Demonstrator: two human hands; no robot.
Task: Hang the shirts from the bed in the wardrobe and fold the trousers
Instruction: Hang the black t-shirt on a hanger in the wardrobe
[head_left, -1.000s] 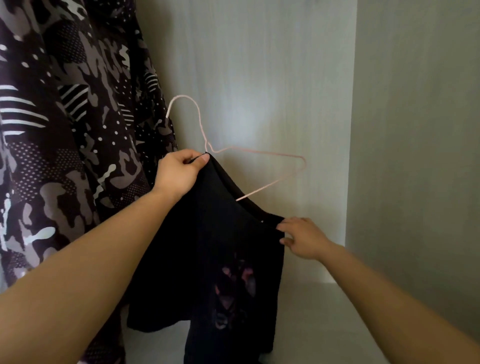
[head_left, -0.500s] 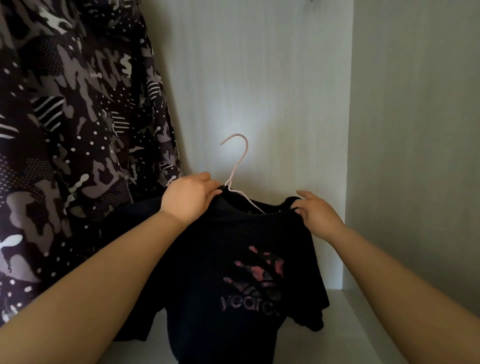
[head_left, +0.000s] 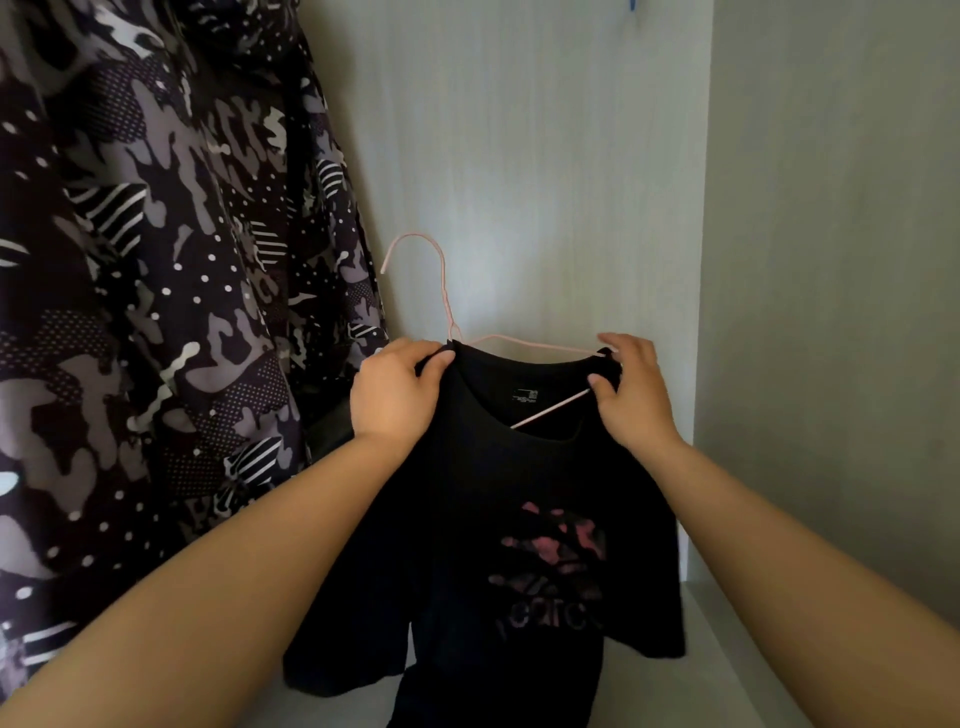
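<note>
Two hands are seen inside a pale wardrobe, and between them a black T-shirt is held up on a pink wire hanger. The left hand is closed, its fingers curled and the thumb pressed against them, so that the shirt's collar edge is pinched just at the foot of the hanger's neck. The right hand is likewise closed, and the shirt's right shoulder is pinched between thumb and fingers at the hanger's outer end. The hanger's hook is pointed upward with its opening to the left, in front of the back panel and caught on nothing. One pink arm is seen above the neckline, and the lower bar is seen running slantwise inside the neck opening, below a small label. A reddish print with pale lettering under it is shown on the shirt's chest. The shirt is hung down towards the wardrobe floor; whether it is touched cannot be told. To the left, a dark camouflage-patterned garment is hung, close beside the left forearm. The light side wall is stood on the right.
</note>
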